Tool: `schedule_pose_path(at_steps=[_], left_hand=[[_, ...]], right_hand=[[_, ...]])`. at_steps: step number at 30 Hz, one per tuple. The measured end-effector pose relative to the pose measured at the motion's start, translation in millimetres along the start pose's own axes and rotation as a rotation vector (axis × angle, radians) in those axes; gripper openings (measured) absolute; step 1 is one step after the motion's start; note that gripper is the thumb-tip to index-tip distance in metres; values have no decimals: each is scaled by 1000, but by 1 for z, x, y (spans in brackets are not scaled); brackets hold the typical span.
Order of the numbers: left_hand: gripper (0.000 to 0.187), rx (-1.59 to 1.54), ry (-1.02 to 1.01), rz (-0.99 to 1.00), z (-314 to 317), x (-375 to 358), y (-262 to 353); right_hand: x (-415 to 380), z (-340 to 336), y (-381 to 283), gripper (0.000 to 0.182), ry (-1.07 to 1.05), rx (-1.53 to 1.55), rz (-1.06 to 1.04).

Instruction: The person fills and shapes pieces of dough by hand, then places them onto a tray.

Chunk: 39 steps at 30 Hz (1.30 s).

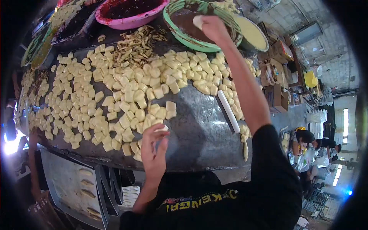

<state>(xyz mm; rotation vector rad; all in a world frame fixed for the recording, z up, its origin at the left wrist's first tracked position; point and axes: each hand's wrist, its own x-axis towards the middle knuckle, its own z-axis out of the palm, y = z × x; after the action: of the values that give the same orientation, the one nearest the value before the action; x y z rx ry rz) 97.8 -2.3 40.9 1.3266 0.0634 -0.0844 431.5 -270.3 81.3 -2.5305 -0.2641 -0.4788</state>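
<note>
We see a pale block wall at upper right, above brown shelving and a grey floor. At far right we make out narrow bright windows and a blue light; white glare fills the left edge.

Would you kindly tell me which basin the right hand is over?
The green basin holding brown paste, between the pink basin and the pale cream mixture; it alone has the right hand over it.
</note>
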Motion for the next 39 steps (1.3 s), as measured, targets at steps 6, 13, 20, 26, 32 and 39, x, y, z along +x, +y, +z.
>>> schedule_pose_path(at_steps=[6, 13, 20, 26, 32, 39], left_hand=[[24, 21, 89, -109, -36, -3, 0], [20, -25, 51, -110, -41, 4, -17], [19, -23, -52, -130, -24, 16, -11], [25, -418, -66, -280, 35, 26, -10], [30, -726, -69, -671, 34, -31, -45], [20, -317, 108, -608, 4, -84, -55]], right_hand=[[61, 68, 15, 31, -632, -253, 367], [67, 69, 36, 14, -715, 53, 540], [14, 9, 3, 12, -290, 685, 355], [-127, -49, -71, 22, -537, 1270, 771], [-322, -28, -113, 23, -762, 1029, 929], [-396, -9, -132, 25, -741, 1024, 939]])
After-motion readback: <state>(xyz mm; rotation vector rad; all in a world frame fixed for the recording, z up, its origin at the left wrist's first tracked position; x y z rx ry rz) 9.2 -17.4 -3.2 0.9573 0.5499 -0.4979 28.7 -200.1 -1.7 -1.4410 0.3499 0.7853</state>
